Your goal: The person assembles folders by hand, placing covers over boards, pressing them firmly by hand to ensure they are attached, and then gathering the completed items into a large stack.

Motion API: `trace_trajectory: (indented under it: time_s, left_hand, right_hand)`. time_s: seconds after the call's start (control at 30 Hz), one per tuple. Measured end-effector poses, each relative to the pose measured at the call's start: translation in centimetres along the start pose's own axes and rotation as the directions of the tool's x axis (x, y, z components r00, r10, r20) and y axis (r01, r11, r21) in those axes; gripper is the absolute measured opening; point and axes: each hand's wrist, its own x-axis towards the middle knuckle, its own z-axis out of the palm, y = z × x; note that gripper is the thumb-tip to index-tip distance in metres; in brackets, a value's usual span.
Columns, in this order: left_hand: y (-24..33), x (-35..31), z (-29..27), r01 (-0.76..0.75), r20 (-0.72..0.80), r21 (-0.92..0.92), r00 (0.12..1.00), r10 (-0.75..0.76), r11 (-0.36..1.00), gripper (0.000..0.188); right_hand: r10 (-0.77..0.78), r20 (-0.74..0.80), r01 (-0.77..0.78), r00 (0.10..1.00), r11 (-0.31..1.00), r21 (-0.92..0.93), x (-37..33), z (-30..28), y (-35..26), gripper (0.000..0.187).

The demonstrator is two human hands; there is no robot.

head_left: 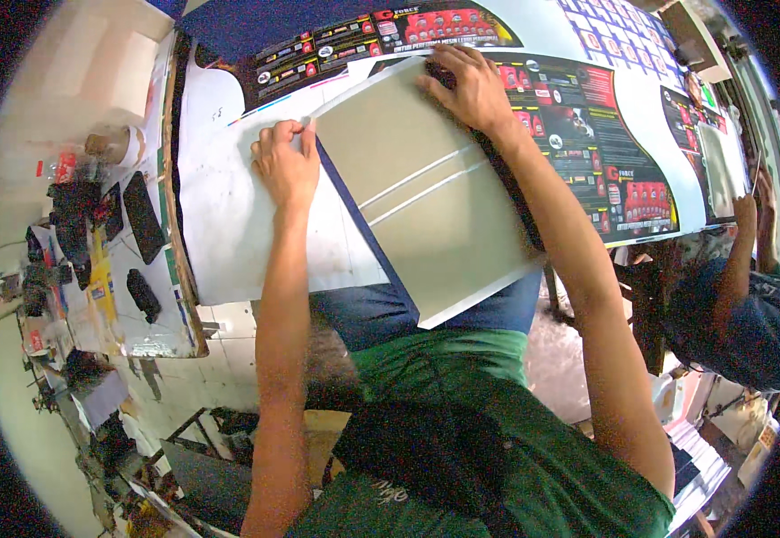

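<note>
A large grey cardboard cover lies aslant on the table, its near end reaching past the table's edge over my lap. Two narrow white lines cross its middle. Dark blue trim runs down its left side, and pale strips edge its far and near ends. My left hand is at the far left corner, fingers curled and thumb pinched against the cover's edge. At the far right end, my right hand bends its fingers over the edge, thumb on the grey face. What lies under those fingers is hidden.
Printed black and red sheets spread beneath and beyond the cover on the white tabletop. A side table at left holds dark objects and a tape roll. Another person works at the right, close to the table.
</note>
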Motion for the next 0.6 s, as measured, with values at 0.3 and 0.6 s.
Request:
trace_trajectory:
  time_s: [0.3, 0.6]
  left_hand:
    - [0.4, -1.9, -3.1, -0.136, 0.328, 0.131, 0.941, 0.087, 0.982, 0.021]
    - [1.6, -5.1, -7.8, 0.801, 0.826, -0.557, 0.506, -0.246, -0.22, 0.047]
  right_hand:
    - [0.04, 0.102, -0.045, 0.994, 0.998, 0.048, 0.6, -0.4, -0.7, 0.065]
    - [0.083, 0.195, -0.09, 0.977, 0.996, 0.025, 0.2, -1.3, -0.7, 0.073]
